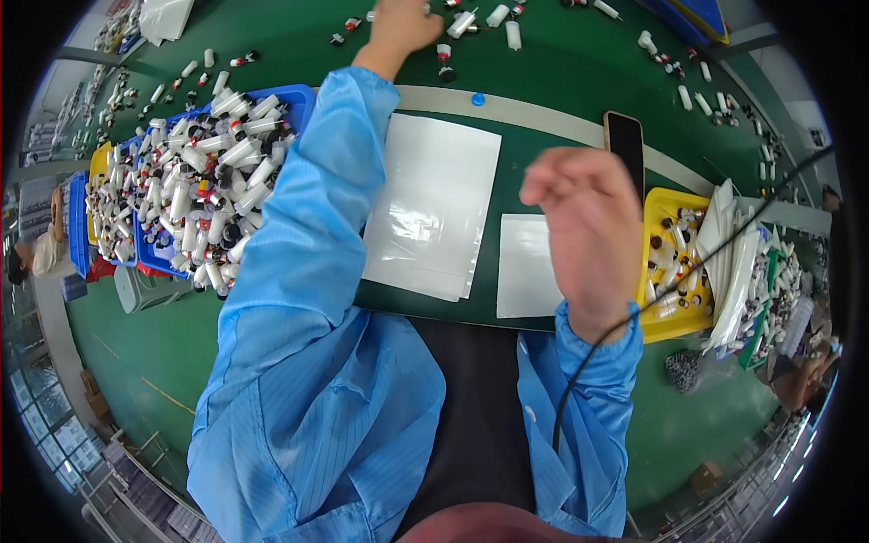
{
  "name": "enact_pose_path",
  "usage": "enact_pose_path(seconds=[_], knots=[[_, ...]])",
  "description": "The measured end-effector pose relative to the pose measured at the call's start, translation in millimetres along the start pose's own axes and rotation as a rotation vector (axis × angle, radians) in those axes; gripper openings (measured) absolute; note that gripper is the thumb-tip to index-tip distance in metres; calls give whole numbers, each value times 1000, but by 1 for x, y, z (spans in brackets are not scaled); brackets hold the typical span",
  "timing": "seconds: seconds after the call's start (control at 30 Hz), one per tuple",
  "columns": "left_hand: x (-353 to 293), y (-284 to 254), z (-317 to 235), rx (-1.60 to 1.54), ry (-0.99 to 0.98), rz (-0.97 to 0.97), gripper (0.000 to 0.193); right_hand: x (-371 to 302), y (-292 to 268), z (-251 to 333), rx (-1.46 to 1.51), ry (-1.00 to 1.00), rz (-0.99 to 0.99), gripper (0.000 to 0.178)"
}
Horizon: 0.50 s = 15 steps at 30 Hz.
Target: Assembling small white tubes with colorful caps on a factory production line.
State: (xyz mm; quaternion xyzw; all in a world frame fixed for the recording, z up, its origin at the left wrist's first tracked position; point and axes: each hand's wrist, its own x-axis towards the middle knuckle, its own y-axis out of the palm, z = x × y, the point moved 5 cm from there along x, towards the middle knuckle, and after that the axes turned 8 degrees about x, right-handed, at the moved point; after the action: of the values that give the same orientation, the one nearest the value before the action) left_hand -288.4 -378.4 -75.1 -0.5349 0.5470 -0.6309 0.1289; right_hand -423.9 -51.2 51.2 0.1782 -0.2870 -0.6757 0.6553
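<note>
My left hand (403,29) is stretched over the far part of the green table, among loose white plastic cylinders (513,35) and small red-and-black fittings (444,61). Its fingers are bent down and partly cut off by the upper picture edge; whatever they hold cannot be made out. My right hand (590,231) is raised above the near right of the table, over a small white sheet (523,271). Its fingers are curled in, and nothing shows between them. Between my arms lies a larger stack of glossy white sheets or bags (430,204).
Blue bins (303,102) heaped with cylinders stand at left. On the right are a yellow tray (674,333) with small parts, white bags (724,235) and a phone (625,143). A blue cap (478,100) lies on a pale strip. A black cable (697,270) crosses my right sleeve.
</note>
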Motion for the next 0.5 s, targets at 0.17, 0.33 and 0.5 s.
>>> enact_pose_path(seconds=[0.17,0.33,0.5], knots=[[2,12,37,149,-132,105,28,-9,-59,-71,-492,175,-168,17],[1,-47,7,-334,-150,-22,24,-38,-32,-90,-1004,69,209,22],[-31,-120,-57,-1147,-448,-114,28,-54,-5,-87,-1351,-9,459,32]])
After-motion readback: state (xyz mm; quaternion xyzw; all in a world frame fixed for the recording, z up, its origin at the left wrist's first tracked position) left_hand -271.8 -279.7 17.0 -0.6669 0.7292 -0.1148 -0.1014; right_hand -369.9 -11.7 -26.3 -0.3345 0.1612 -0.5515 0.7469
